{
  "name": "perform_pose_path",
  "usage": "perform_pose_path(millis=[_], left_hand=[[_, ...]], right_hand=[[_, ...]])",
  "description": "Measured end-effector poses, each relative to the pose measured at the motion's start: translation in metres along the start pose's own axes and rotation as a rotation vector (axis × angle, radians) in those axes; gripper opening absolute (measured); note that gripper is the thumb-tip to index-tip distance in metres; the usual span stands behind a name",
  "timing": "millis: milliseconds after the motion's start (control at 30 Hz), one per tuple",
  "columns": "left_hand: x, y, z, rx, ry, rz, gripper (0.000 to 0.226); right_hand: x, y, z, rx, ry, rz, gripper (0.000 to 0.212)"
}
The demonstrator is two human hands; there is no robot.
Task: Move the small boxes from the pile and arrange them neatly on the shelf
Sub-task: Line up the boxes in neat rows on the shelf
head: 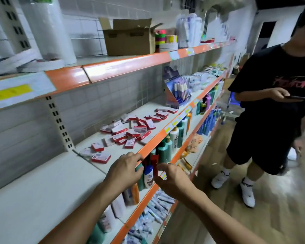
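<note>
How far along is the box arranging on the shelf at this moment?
Barely started. Done: nothing clearly; three small boxes lie apart near the shelf joint, not lined up. In hand: left hand and right hand appear to hold one red box between them at the shelf's front edge, though the grip is unclear. Left: the jumbled pile and the scattered boxes beyond.

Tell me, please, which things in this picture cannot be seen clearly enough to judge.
- Print on the small red and white cardboard boxes: too small and blurred in the head view.
- Whether the right hand holds anything: its palm faces away.
- White rolls on the top shelf: cut off by the upper edge.
- Contents of the open brown cardboard carton: hidden by its own walls.
- Left hand: fingertips at the orange shelf edge, contact unclear.
</note>
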State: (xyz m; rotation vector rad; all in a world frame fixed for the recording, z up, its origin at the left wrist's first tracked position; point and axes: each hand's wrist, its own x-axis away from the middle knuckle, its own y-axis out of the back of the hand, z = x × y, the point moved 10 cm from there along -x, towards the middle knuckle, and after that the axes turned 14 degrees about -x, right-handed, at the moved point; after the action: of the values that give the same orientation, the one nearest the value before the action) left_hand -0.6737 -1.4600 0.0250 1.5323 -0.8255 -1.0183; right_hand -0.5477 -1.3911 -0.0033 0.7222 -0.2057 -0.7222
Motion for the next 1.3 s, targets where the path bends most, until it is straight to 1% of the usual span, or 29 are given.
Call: perform_pose_path(millis=[167,300,433,500,567,733,833,967,1033,1100,1133,1200,1300], left_hand=[[-0.066,-0.004,-0.011,0.001,-0.048,-0.039,0.035],[-0.126,-0.008,-0.001,0.008,-0.051,-0.073,0.036],[-0.18,-0.01,0.014,-0.003,-0.033,-0.106,0.03],[-0.199,-0.014,0.024,-0.016,-0.009,-0.102,0.028],[-0.213,-0.021,0.035,-0.032,0.009,-0.081,0.031],[-0.234,-0.041,0.066,-0.078,0.079,-0.011,0.038],[-0.239,-0.045,0.075,-0.081,0.109,-0.008,0.036],[-0.242,-0.054,0.079,-0.089,0.157,0.036,0.039],[-0.241,-0.056,0.08,-0.088,0.204,0.054,0.042],[-0.239,-0.06,0.08,-0.097,0.242,0.062,0.041],[-0.239,-0.062,0.08,-0.097,0.279,0.063,0.04],[-0.239,-0.063,0.08,-0.09,0.345,0.058,0.04],[-0.238,-0.067,0.086,-0.073,0.439,0.049,0.039]], right_hand=[[-0.043,0.032,-0.017,-0.002,-0.013,-0.027,0.023],[-0.089,0.054,-0.028,-0.025,-0.059,-0.048,0.034],[-0.14,0.066,-0.037,-0.059,-0.055,-0.052,0.034],[-0.165,0.067,-0.043,-0.055,-0.048,-0.057,0.039],[-0.186,0.065,-0.049,-0.038,-0.07,-0.04,0.045],[-0.232,0.058,-0.053,-0.014,-0.072,0.011,0.047],[-0.259,0.05,-0.058,-0.007,-0.073,0.062,0.049],[-0.291,0.043,-0.06,-0.001,-0.052,0.127,0.048],[-0.304,0.04,-0.057,0.008,-0.026,0.156,0.041],[-0.312,0.036,-0.055,-0.012,-0.007,0.162,0.024],[-0.319,0.035,-0.056,-0.009,0.023,0.163,0.021],[-0.336,0.029,-0.063,0.011,0.058,0.189,0.022],[-0.357,0.016,-0.074,-0.018,0.04,0.259,0.036]])
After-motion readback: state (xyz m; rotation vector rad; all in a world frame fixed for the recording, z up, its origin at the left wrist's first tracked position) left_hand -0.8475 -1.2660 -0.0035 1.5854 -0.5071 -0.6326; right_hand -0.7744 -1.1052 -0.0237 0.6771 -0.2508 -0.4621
